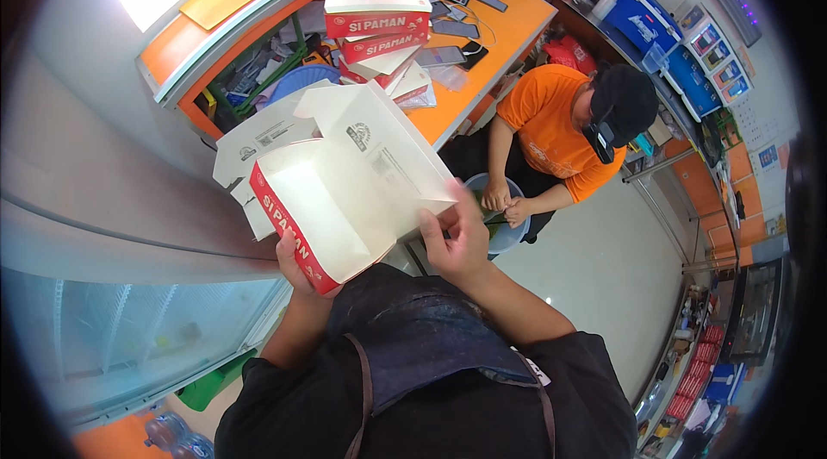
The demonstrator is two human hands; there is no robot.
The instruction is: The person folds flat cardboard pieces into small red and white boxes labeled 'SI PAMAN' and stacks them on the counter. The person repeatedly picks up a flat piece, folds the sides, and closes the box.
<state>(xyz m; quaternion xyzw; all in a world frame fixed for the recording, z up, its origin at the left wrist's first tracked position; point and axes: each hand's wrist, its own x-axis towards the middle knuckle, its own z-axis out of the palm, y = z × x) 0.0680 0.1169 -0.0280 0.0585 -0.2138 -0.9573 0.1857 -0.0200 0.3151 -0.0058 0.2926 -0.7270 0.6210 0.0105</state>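
In front of my chest, a red and white cardboard food box (323, 192) is partly folded, its lid and side flaps standing open. The white inside shows bare. Gripping the red front wall at its near corner is my left hand (300, 265), thumb and fingers closed on the cardboard. At the opposite side my right hand (458, 239) has its fingers curled at the edge of a raised flap, slightly smeared by motion. Beyond the box, a stack of closed red and white boxes (377, 25) stands on the orange counter (508, 37).
Phones (455, 29) and cables lie beside the stack. To the right, a seated person in an orange shirt (551, 118) works over a bucket (508, 235). A glass-fronted cooler (129, 338) is at my left. Shelves with red boxes (693, 373) line the right.
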